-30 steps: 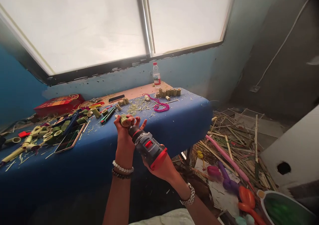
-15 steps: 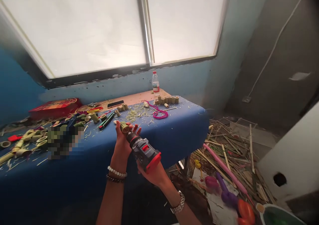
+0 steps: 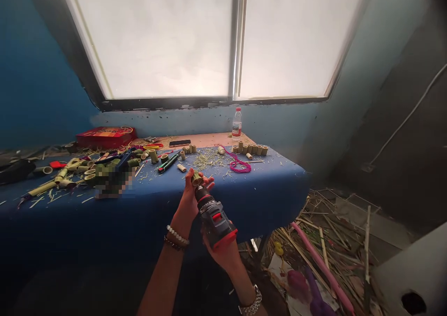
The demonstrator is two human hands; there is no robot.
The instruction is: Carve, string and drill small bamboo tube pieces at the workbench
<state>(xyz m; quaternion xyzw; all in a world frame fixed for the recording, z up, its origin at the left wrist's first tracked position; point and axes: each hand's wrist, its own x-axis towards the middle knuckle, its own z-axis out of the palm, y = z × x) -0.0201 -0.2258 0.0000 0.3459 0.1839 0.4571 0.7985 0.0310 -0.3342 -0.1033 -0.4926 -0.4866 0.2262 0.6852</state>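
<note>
My left hand (image 3: pixel 190 199) is closed around a short piece of bamboo (image 3: pixel 197 179), its far fingers showing past the piece. In my right hand (image 3: pixel 223 255) is a grey and red cordless drill (image 3: pixel 215 217), gripped from below. The drill's chuck meets the near end of the bamboo piece; the bit itself cannot be made out. Just beyond my hands, a small bamboo tube (image 3: pixel 181 168) lies on the blue tablecloth (image 3: pixel 265 185). Pale shavings (image 3: pixel 206 161) are scattered there too.
Pink cord (image 3: pixel 240 167), a row of bamboo tubes (image 3: pixel 256 149) and a water bottle (image 3: pixel 236 126) stand to the right. Green-handled pliers (image 3: pixel 168 162), a phone (image 3: pixel 179 143), a red box (image 3: pixel 104 138) and more bamboo are leftward. Bamboo strips (image 3: pixel 324 241) litter the floor.
The view has turned left, so the table and my hands appear further right. The drill remains against the bamboo piece. A small tube beyond my left hand now shows fully.
</note>
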